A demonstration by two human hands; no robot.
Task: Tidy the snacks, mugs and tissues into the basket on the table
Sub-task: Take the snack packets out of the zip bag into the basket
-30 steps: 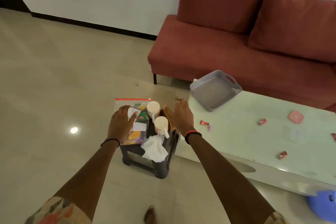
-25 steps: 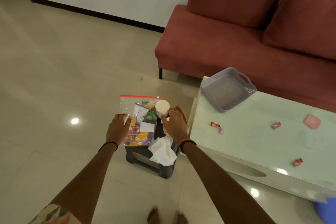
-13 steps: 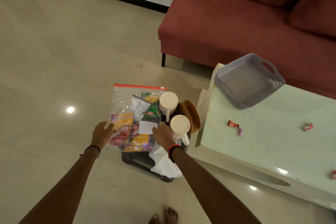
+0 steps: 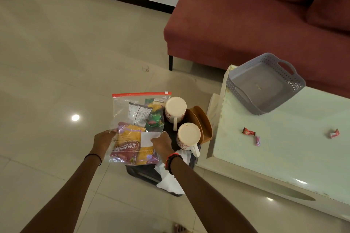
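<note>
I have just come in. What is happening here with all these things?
A person is tidying up. The left hand and the right hand both hold a clear zip bag of snacks by a small dark stool. On the stool stand one mug and a second mug, and a white tissue hangs over its edge. The grey basket sits on the pale table and none of these things is in it yet.

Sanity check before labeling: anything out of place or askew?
Yes. Three wrapped candies lie scattered on the table, outside the basket, which sits skewed at the table's corner. A tissue droops over the edge of the dark stool.
</note>
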